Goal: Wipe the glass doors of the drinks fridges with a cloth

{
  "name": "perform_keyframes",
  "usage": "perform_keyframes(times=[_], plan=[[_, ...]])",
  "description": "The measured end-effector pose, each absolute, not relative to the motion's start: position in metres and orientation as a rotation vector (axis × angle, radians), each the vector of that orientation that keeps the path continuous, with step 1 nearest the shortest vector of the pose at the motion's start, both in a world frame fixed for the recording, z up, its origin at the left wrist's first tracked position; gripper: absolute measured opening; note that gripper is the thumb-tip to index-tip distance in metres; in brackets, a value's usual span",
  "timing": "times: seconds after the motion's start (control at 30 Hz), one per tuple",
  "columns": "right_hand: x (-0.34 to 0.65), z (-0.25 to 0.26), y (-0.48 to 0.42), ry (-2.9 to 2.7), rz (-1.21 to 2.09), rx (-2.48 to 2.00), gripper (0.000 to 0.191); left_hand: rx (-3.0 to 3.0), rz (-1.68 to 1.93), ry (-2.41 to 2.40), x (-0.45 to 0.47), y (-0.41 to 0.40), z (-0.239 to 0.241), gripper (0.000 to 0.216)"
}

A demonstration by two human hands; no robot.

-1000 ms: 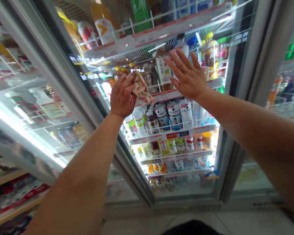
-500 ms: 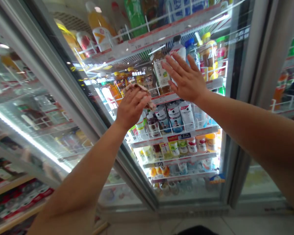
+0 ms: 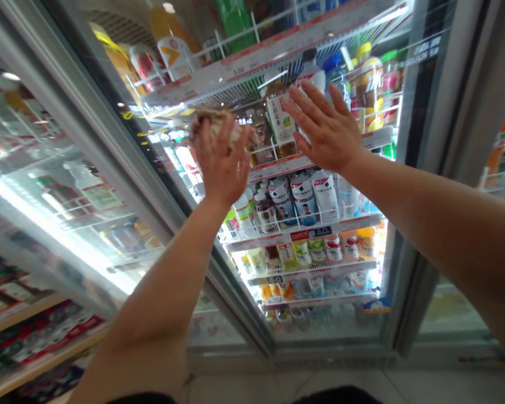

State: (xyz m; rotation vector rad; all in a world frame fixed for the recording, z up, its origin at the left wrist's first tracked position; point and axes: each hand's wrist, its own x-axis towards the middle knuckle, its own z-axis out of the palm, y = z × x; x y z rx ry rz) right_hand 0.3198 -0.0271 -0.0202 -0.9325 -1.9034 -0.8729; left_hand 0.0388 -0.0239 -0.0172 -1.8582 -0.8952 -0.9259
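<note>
A crumpled, pale brownish cloth (image 3: 223, 124) lies against the glass door (image 3: 340, 339) of a lit drinks fridge. My left hand (image 3: 223, 160) presses on it, fingers somewhat spread and slightly blurred, the cloth bunched beneath and beyond the fingertips. To the right, my right hand (image 3: 326, 132) is flat with fingers stretched out, palm toward the glass and nothing in it. Behind the glass near these fingers stands a tea bottle (image 3: 281, 120) with a white label.
Shelves inside the fridge carry several bottles (image 3: 305, 196) and jars (image 3: 317, 251). Metal door frames (image 3: 151, 185) run along both sides of the pane. At the lower left are wooden shelves (image 3: 37, 356) with packaged goods. A tiled floor (image 3: 235, 387) shows below.
My left hand has moved up the glass with the cloth, its fingers now more spread. The right hand remains flat in nearly the same place. The view has shifted slightly.
</note>
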Motion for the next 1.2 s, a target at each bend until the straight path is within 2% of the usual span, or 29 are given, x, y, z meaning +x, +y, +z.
perform_keyframes(times=[0.1, 0.17, 0.3, 0.4, 0.5, 0.57, 0.7, 0.77, 0.87, 0.97, 1.03, 1.13, 1.2], plan=[[0.32, -0.02, -0.027, -1.909, -0.858, -0.918, 0.075, -1.999, -0.709, -0.785, 0.043, -0.034, -0.053, 0.059], [0.32, -0.02, -0.027, -1.911, -0.845, -0.903, 0.074, -2.02, -0.641, -0.77, 0.037, -0.037, -0.052, 0.062], [0.32, -0.021, -0.027, -1.899, -0.814, -0.876, 0.071, -1.886, -0.879, -0.949, 0.02, -0.035, -0.028, 0.066], [0.32, -0.021, -0.026, -1.896, -0.778, -0.837, 0.067, -1.825, -0.97, -0.976, 0.014, -0.034, -0.05, 0.071], [0.32, -0.021, -0.027, -1.894, -0.755, -0.836, 0.068, -1.938, -0.709, -0.802, 0.005, -0.036, -0.084, 0.07], [0.32, -0.021, -0.027, -1.894, -0.765, -0.841, 0.068, -1.99, -0.563, -0.741, -0.008, -0.038, -0.087, 0.068], [0.319, -0.021, -0.027, -1.887, -0.791, -0.856, 0.067, -1.804, -0.845, -1.0, -0.036, -0.038, -0.059, 0.074], [0.32, -0.022, -0.027, -1.884, -0.784, -0.879, 0.067, -1.746, -0.958, -1.088, -0.041, -0.039, -0.062, 0.078], [0.32, -0.022, -0.026, -1.886, -0.777, -0.888, 0.068, -1.816, -0.882, -1.043, -0.04, -0.042, -0.098, 0.077], [0.32, -0.022, -0.025, -1.882, -0.785, -0.882, 0.069, -1.951, -0.651, -0.914, -0.042, -0.047, -0.122, 0.065], [0.32, -0.023, -0.025, -1.875, -0.795, -0.877, 0.068, -1.957, -0.607, -0.912, -0.05, -0.048, -0.114, 0.063], [0.321, -0.024, -0.024, -1.862, -0.808, -0.86, 0.067, -1.822, -0.753, -1.013, -0.059, -0.046, -0.092, 0.064], [0.321, -0.025, -0.022, -1.852, -0.806, -0.831, 0.064, -1.718, -0.851, -1.067, -0.058, -0.046, -0.098, 0.066]])
